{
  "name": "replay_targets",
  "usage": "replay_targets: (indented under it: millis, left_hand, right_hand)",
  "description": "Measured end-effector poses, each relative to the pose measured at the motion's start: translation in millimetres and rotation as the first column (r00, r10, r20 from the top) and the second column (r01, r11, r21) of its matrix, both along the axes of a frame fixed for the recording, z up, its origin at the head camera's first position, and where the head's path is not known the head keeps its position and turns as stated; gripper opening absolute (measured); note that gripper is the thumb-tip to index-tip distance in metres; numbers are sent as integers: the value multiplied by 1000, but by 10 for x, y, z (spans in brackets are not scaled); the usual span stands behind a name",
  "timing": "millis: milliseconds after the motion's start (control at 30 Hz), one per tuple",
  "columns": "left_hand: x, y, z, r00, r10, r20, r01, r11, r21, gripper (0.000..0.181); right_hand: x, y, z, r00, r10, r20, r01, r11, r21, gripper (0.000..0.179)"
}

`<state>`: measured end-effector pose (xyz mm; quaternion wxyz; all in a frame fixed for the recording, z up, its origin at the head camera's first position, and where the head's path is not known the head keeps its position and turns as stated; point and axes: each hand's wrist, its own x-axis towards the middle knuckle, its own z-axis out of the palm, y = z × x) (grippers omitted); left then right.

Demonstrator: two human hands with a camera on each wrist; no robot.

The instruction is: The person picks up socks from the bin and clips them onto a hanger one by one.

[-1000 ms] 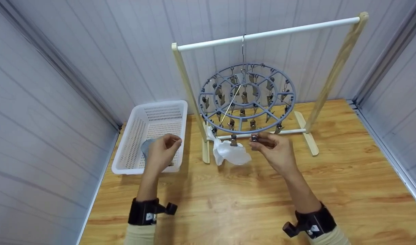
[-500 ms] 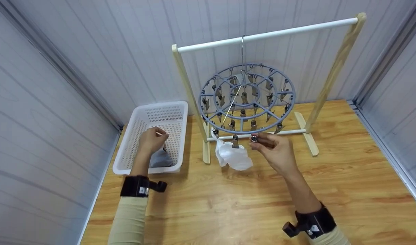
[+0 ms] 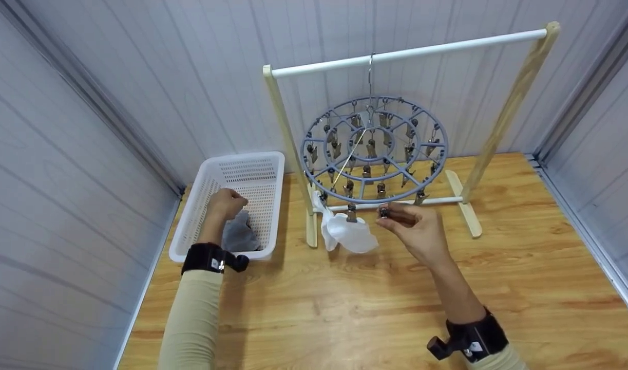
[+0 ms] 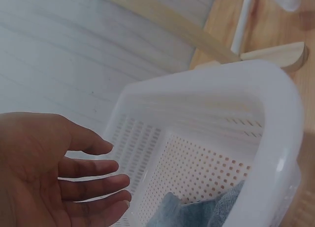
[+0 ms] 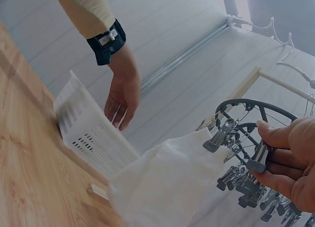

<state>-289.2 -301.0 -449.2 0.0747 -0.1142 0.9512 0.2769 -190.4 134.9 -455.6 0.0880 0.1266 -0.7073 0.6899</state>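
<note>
My left hand hovers over the white perforated basket, its fingers relaxed and holding nothing in the left wrist view. Below it a grey-blue cloth lies in the near part of the basket; the left wrist view shows it as a rumpled denim-like cloth. At the front of the round hanger, my right hand pinches a metal clip between thumb and fingers. Just left of that hand a white cloth hangs from the hanger, gripped by another clip.
The round blue-grey hanger with several dangling clips hangs by a hook from the white bar of a wooden stand. The basket sits left of the stand on a wood-grain surface. Pale panelled walls enclose the back and sides.
My left hand has moved left and forward, from near the basket's right rim to over its inside, uncovering more of the grey-blue cloth. My right hand stays at the same clip.
</note>
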Motion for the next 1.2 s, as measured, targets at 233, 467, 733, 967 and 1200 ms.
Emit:
replay_targets:
  millis: [233,467,733,967,1200]
  left_hand:
    - [170,39,79,988,132,75,-134,991,28,34]
    - [130,-118,-26,974,215,73,-219,974,53,17]
    - [184,-263,-133,953,287,92,-293,955,53,17]
    - [171,-311,-284,958,274,84,-277,961,26,19]
    - [151,-364,-328,962,212,171,-219,975,22,53]
  right_hand:
    - [-42,135,26,999,53,-2,-53,998,23,30]
    - [-29,140,35,998,61,4,-61,998,25,30]
    - [-11,142,58,998,55,4,-55,998,43,29]
    - [2,117,52,1000,27,3,-27,997,65,29]
    - [22,91,41,1000,14,9,-15,996,87,31]
